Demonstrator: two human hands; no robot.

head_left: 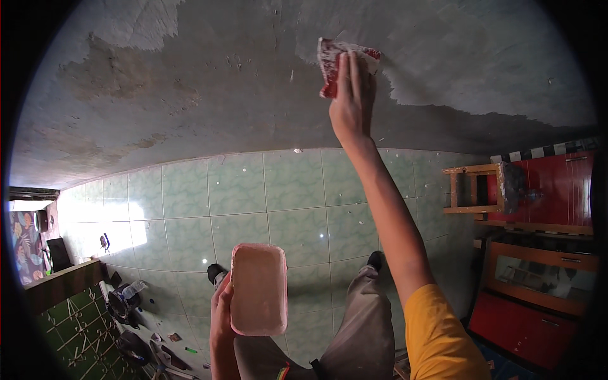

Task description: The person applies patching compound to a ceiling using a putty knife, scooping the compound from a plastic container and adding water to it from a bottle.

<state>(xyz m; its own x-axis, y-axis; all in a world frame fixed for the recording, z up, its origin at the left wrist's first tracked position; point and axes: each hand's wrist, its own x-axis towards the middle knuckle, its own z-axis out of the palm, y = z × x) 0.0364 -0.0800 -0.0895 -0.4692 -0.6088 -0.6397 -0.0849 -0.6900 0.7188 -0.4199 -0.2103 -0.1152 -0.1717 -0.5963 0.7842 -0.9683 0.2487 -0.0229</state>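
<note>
The right hand (352, 101) is holding a red pad (329, 69) against the grey wall (240, 95), its fingers stretching straight and lying close together over it; the thumb is not showing clearly. One corner of the pad is pointing up and left, and whitish smears are covering much of its face; the hand is hiding too much to tell its long axis. The left hand (220, 310) is gripping a pale pink tub (259, 331) by its left side, near the person's legs (361, 323). The tub's long axis is running straight away from the person, its open side facing up. The wall is showing lighter and darker patches with ragged edges. Below it, green tiles (294, 234) are catching bright light at the left. A wooden stool (475, 209) is standing at the right, beside a red cabinet (551, 183); a bottle (133, 289) is resting at the lower left.
</note>
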